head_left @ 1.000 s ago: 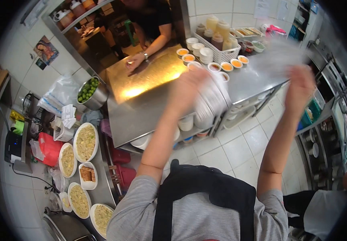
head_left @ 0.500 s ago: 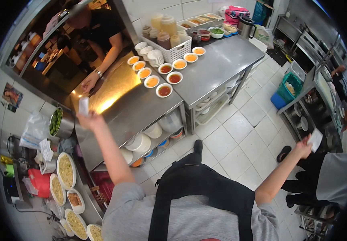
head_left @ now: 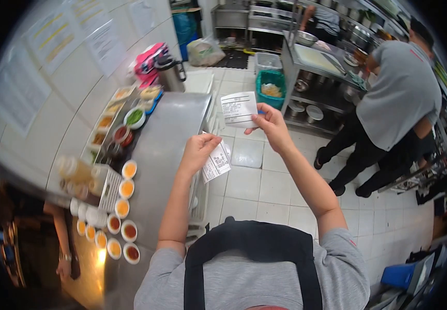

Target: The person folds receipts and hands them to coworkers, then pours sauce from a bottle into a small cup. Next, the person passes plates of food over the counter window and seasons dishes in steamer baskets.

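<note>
My left hand [head_left: 200, 151] pinches a printed paper slip [head_left: 216, 163], which hangs tilted from its fingers. Higher and to the right, my right hand [head_left: 269, 124] holds another printed slip [head_left: 239, 109] between thumb and fingers, its print facing me. The two slips are close together but apart, in front of my chest. Left of my hands is a steel counter [head_left: 167, 150] with small white bowls of orange sauce [head_left: 126, 188] and dark red sauce [head_left: 129, 231], beside a white basket [head_left: 110, 190] of bottles.
At the right a co-worker in a grey shirt [head_left: 402, 93] stands at a steel work table [head_left: 306, 59]. A green-lined bin [head_left: 270, 88] stands on the tiled floor beyond my hands. Someone's arm [head_left: 61, 237] reaches through the hatch at the lower left.
The view has turned right. My hands, spread wide before, have come together in front of me, each still with its slip. The sauce bowls and counter now lie at the left.
</note>
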A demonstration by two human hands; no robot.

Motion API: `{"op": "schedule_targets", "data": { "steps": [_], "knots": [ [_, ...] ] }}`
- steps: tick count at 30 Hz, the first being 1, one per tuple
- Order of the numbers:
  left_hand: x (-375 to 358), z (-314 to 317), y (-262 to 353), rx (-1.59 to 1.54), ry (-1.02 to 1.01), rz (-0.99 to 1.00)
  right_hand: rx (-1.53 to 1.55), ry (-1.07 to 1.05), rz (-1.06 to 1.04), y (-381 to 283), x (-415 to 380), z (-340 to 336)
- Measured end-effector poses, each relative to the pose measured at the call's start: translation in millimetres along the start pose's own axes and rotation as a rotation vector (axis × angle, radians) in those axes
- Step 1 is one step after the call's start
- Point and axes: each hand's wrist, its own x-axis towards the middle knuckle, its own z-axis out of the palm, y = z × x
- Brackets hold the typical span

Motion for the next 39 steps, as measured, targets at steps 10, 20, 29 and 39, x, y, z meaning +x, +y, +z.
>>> {"op": "schedule_targets", "data": {
  "steps": [10, 20, 29, 39],
  "knots": [
    [194.9, 89.0, -31.0, -0.246, -0.219, 0.052, -0.044, 0.214, 0.065, 22.5, 68.4, -133.5],
    [379.3, 175.2, -51.9, -0.287, -0.315, 0.074, -0.203, -0.047, 0.163, 20.1, 195.3, -309.2],
    [508.3, 218.9, -68.3, -0.433, 0.085, 0.092, -0.666, 0.008, -0.169, -22.1, 344.3, -414.7],
    [667.4, 209.8, -77.8, -0.712, 0.159, 0.224, -1.011, 0.708, -0.693, -173.8, 577.0, -657.0]
  ]
}}
